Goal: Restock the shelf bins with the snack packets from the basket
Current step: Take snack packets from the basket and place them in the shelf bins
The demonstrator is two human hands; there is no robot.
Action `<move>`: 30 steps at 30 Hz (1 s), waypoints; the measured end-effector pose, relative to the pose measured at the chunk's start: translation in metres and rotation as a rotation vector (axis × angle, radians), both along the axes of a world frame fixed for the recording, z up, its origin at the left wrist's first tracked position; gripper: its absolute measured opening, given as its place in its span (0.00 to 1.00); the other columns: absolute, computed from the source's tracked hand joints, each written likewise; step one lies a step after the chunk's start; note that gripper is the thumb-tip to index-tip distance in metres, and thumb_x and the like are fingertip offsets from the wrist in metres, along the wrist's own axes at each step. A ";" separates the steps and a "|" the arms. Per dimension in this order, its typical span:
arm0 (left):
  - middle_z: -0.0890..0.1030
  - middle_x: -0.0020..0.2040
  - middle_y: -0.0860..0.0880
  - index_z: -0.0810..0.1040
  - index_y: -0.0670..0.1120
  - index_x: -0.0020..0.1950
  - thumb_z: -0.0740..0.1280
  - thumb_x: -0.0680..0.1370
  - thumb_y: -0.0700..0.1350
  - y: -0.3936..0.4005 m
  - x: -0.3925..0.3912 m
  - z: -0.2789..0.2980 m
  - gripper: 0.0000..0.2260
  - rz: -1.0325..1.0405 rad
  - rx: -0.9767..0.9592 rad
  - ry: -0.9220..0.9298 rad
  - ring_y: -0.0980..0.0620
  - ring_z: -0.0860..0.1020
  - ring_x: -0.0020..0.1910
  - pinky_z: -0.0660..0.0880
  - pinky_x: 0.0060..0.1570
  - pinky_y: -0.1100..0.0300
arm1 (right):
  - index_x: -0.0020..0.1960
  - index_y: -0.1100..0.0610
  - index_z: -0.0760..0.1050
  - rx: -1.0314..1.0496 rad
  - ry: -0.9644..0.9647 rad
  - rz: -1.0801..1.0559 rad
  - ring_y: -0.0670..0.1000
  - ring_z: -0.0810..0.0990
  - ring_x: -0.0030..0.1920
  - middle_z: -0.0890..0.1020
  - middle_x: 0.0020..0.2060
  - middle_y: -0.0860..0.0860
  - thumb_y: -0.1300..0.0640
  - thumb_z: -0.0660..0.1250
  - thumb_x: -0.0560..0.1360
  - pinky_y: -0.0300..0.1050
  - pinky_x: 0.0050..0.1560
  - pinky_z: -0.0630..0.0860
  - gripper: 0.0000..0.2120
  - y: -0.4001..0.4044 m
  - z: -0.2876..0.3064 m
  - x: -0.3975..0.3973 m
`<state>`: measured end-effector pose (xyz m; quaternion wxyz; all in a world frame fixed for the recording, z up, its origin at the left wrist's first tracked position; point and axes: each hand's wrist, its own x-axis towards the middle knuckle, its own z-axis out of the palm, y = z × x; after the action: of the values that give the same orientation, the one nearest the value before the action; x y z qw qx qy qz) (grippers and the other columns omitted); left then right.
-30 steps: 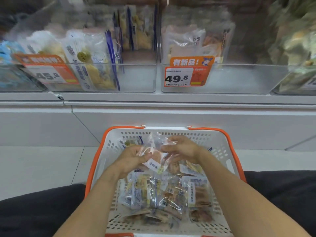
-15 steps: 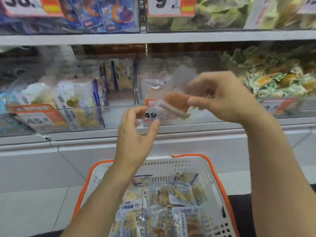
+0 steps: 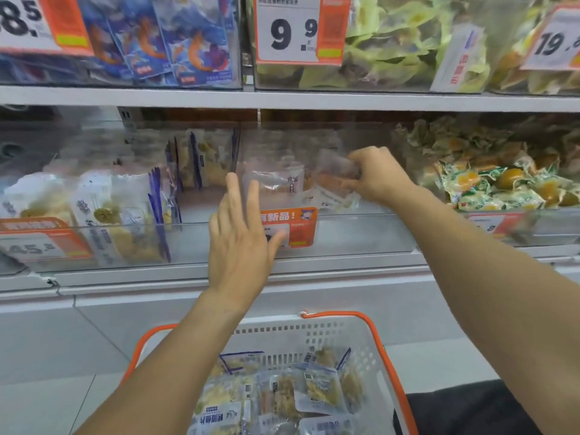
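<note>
My right hand (image 3: 378, 177) is inside the middle clear shelf bin (image 3: 361, 233), shut on a clear snack packet (image 3: 334, 180) with orange-brown pieces. A few similar packets (image 3: 276, 183) stand behind it in that bin. My left hand (image 3: 243, 240) hovers open in front of the bin's front wall, fingers spread, partly covering the orange price tag (image 3: 290, 227). Below, the white basket with orange rim (image 3: 373, 331) holds several snack packets (image 3: 282, 397).
The left bin (image 3: 194, 243) holds blue-edged packets of yellow snacks. The right bin (image 3: 561, 227) is heaped with yellow-green wrapped snacks. An upper shelf (image 3: 282, 98) carries blue and green packets with price tags. Pale floor lies around the basket.
My hands rose from the basket with one packet. The right hand has carried it forward into the middle bin; the left hand let go and opened in front of the bin.
</note>
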<state>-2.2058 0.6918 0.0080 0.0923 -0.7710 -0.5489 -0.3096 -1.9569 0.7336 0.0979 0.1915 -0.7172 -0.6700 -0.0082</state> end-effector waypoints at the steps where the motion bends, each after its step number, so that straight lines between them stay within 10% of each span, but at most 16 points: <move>1: 0.49 0.81 0.36 0.53 0.41 0.80 0.63 0.78 0.62 0.000 -0.001 -0.002 0.40 0.005 0.017 0.010 0.35 0.64 0.74 0.66 0.68 0.43 | 0.39 0.54 0.74 -0.030 -0.023 0.001 0.58 0.76 0.41 0.77 0.35 0.53 0.54 0.78 0.72 0.45 0.42 0.68 0.13 0.010 -0.002 -0.003; 9: 0.50 0.80 0.34 0.54 0.38 0.80 0.62 0.79 0.63 0.010 0.003 -0.014 0.40 0.053 0.090 0.050 0.33 0.67 0.70 0.66 0.66 0.41 | 0.72 0.63 0.60 -0.058 -0.063 -0.192 0.64 0.79 0.57 0.77 0.58 0.62 0.33 0.74 0.68 0.53 0.52 0.76 0.48 0.049 -0.033 -0.006; 13: 0.50 0.80 0.34 0.53 0.38 0.80 0.63 0.79 0.62 0.012 0.003 -0.015 0.40 0.055 0.095 0.058 0.33 0.67 0.69 0.66 0.65 0.41 | 0.64 0.65 0.67 -0.050 0.169 -0.218 0.59 0.83 0.46 0.81 0.46 0.58 0.35 0.74 0.69 0.47 0.43 0.76 0.40 0.052 -0.035 0.001; 18: 0.50 0.81 0.36 0.53 0.38 0.79 0.62 0.79 0.62 0.010 0.000 -0.008 0.39 -0.020 0.071 0.027 0.35 0.63 0.74 0.64 0.68 0.42 | 0.62 0.62 0.71 0.241 0.230 -0.253 0.63 0.80 0.57 0.80 0.55 0.60 0.52 0.68 0.78 0.53 0.55 0.76 0.18 0.023 -0.025 0.005; 24: 0.68 0.69 0.37 0.69 0.37 0.68 0.66 0.75 0.38 -0.023 -0.012 -0.026 0.22 -0.133 0.205 -0.513 0.39 0.67 0.70 0.64 0.70 0.46 | 0.44 0.58 0.73 0.736 0.333 0.263 0.48 0.69 0.31 0.72 0.31 0.47 0.56 0.66 0.78 0.42 0.35 0.68 0.07 -0.053 -0.030 -0.042; 30: 0.74 0.53 0.50 0.73 0.43 0.58 0.63 0.79 0.38 -0.093 -0.026 -0.170 0.08 -0.113 -0.593 -0.439 0.50 0.75 0.50 0.76 0.51 0.48 | 0.42 0.55 0.73 -0.096 -0.061 0.770 0.53 0.75 0.32 0.78 0.36 0.50 0.48 0.57 0.81 0.47 0.34 0.72 0.15 -0.132 -0.175 -0.096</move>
<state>-2.2320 0.5988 -0.1623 -0.2721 -0.7086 -0.5779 -0.2998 -2.0525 0.6020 -0.0773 0.1268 -0.4210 -0.8951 0.0746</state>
